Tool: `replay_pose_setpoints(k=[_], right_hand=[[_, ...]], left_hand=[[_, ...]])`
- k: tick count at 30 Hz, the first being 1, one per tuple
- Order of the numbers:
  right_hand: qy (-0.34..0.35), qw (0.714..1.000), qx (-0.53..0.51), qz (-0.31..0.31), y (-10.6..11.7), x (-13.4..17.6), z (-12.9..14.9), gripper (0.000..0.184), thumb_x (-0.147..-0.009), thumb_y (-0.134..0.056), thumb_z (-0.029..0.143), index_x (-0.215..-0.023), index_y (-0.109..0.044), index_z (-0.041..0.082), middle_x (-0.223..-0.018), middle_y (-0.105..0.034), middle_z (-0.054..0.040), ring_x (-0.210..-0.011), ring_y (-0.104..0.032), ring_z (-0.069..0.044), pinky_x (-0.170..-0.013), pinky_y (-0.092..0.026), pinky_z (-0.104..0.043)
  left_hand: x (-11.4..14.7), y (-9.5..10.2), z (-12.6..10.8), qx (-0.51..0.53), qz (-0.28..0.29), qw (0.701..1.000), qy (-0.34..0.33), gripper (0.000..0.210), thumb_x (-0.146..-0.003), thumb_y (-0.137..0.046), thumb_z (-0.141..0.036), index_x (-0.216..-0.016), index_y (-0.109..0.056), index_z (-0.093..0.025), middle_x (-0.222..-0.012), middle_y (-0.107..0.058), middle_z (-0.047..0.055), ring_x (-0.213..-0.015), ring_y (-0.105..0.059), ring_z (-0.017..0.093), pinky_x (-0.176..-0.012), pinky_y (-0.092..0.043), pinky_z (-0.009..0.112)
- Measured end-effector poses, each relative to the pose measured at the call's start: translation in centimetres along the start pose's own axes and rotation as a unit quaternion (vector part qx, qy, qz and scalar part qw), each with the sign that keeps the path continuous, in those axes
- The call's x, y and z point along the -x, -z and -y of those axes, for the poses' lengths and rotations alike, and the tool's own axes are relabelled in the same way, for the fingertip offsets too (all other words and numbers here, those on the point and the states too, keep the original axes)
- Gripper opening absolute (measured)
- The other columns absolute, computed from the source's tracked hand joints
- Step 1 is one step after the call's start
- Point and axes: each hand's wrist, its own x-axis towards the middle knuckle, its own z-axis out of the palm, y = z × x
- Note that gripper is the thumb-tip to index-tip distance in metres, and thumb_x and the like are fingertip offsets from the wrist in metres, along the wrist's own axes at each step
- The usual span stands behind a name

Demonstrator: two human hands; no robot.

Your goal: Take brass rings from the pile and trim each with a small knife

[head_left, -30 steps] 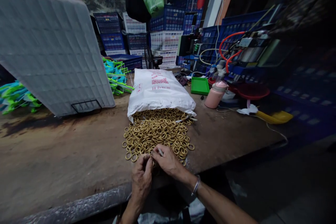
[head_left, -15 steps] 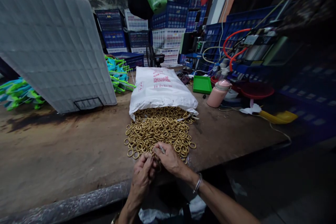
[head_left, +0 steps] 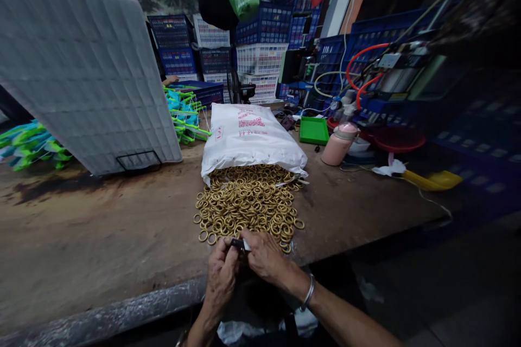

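Worktable (head_left: 142, 244) stretches across the foreground, its near edge (head_left: 122, 308) running beneath the person's forearms, with open brown surface widest on the left and more on the right. Blue and white crates (head_left: 262, 59) rise in stacks behind it, their contents too dim to name. A white sack (head_left: 254, 143) lies with its mouth toward the person, brass-coloured rings (head_left: 252, 203) filling the opening and spilling forward in a heap. The left hand (head_left: 222, 271) and right hand (head_left: 266, 257) meet at the heap's near side, fingers bent. Right of the sack sit a pink bottle (head_left: 337, 149) and a shallow green tray (head_left: 314, 130). Left fingertips pinch a small dark piece (head_left: 236, 244); the right hand closes on its pale end.
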Motion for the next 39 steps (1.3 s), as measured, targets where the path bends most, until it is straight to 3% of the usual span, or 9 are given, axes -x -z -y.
replay_pose_setpoints(k=[7, 11, 13, 16, 20, 22, 24, 29, 39], right_hand=[[-0.063, 0.997, 0.031, -0.02, 0.0, -1.2, -0.9, 0.022, -0.068, -0.041, 0.005, -0.083, -0.052, 0.018, -0.067, -0.059, -0.004, -0.059, -0.051, -0.014, -0.053, -0.021, -0.026], [-0.07, 0.991, -0.089, -0.069, 0.6, -2.1, -1.0, 0.015, -0.073, -0.041, 0.01, -0.077, -0.053, 0.018, -0.062, -0.056, -0.0013, -0.057, -0.047, -0.012, -0.053, -0.025, -0.023], [-0.072, 0.973, -0.209, -0.069, 0.5, -2.2, -0.6, 0.017, -0.079, -0.038, 0.019, -0.073, -0.054, 0.018, -0.06, -0.055, 0.0003, -0.056, -0.046, -0.011, -0.053, -0.028, -0.021], [-0.077, 0.921, -0.382, -0.016, -0.2, -2.0, 0.1, 0.028, -0.083, -0.036, 0.031, -0.067, -0.054, 0.017, -0.06, -0.055, 0.0012, -0.055, -0.046, -0.009, -0.052, -0.032, -0.019], [-0.086, 0.86, -0.5, 0.05, -0.8, -1.5, 0.5, 0.03, -0.083, -0.035, 0.033, -0.066, -0.053, 0.016, -0.058, -0.053, 0.0027, -0.046, -0.041, -0.007, -0.045, -0.03, -0.018], [-0.089, 0.867, -0.489, 0.047, -0.8, -1.5, 0.6, 0.022, -0.079, -0.04, 0.028, -0.068, -0.054, 0.016, -0.059, -0.053, 0.003, -0.049, -0.041, -0.007, -0.047, -0.031, -0.017], [-0.087, 0.893, -0.44, 0.013, -0.6, -1.6, 0.6, 0.014, -0.075, -0.045, 0.022, -0.068, -0.054, 0.015, -0.061, -0.052, 0.0033, -0.054, -0.043, -0.008, -0.051, -0.032, -0.018], [-0.048, 0.944, -0.321, -0.063, 0.0, -1.4, 0.4, 0.015, -0.078, -0.044, 0.026, -0.071, -0.054, 0.017, -0.061, -0.048, 0.0041, -0.057, -0.04, -0.009, -0.054, -0.031, -0.019], [0.015, 0.952, -0.288, -0.1, -0.3, -0.8, 0.8, 0.016, -0.082, -0.041, 0.027, -0.075, -0.052, 0.018, -0.067, -0.051, 0.0024, -0.061, -0.043, -0.009, -0.058, -0.032, -0.02]], left_hand=[[0.8, -0.1, -1.2, 0.015, 0.006, 0.999, 0.045, 0.034, -0.065, -0.061, -0.048, -0.063, -0.047, -0.017, -0.046, -0.044, -0.008, -0.034, -0.028, 0.002, -0.035, -0.019, 0.016], [1.1, -0.1, -2.2, 0.098, 0.035, 0.993, 0.056, 0.027, -0.068, -0.061, -0.042, -0.07, -0.049, -0.018, -0.055, -0.049, -0.006, -0.036, -0.03, 0.002, -0.035, -0.019, 0.014], [1.0, -0.1, -2.5, 0.14, 0.038, 0.987, 0.075, 0.025, -0.069, -0.062, -0.039, -0.074, -0.05, -0.018, -0.059, -0.05, -0.006, -0.037, -0.03, 0.001, -0.035, -0.019, 0.014], [0.7, -0.1, -2.7, 0.173, 0.05, 0.98, 0.084, 0.025, -0.07, -0.06, -0.039, -0.075, -0.051, -0.017, -0.063, -0.051, -0.004, -0.038, -0.032, 0.001, -0.035, -0.021, 0.013], [0.6, 0.0, -2.6, 0.181, 0.046, 0.978, 0.092, 0.03, -0.073, -0.055, -0.045, -0.072, -0.051, -0.015, -0.06, -0.052, -0.003, -0.037, -0.033, 0.002, -0.033, -0.02, 0.014], [0.5, 0.2, -2.3, 0.175, 0.028, 0.979, 0.103, 0.032, -0.071, -0.056, -0.047, -0.07, -0.05, -0.016, -0.057, -0.052, -0.003, -0.036, -0.033, 0.002, -0.033, -0.019, 0.014], [0.5, 0.4, -2.0, 0.163, 0.012, 0.98, 0.11, 0.032, -0.068, -0.059, -0.046, -0.07, -0.048, -0.016, -0.055, -0.052, -0.004, -0.035, -0.034, 0.002, -0.033, -0.018, 0.013], [0.5, 1.0, -1.2, 0.149, -0.012, 0.982, 0.117, 0.033, -0.062, -0.067, -0.041, -0.07, -0.047, -0.016, -0.058, -0.054, -0.003, -0.038, -0.039, 0.003, -0.033, -0.02, 0.013], [1.7, 0.7, -1.5, 0.137, 0.021, 0.985, 0.101, 0.028, -0.068, -0.062, -0.039, -0.081, -0.051, -0.018, -0.058, -0.048, -0.006, -0.039, -0.036, 0.003, -0.034, -0.024, 0.013]])
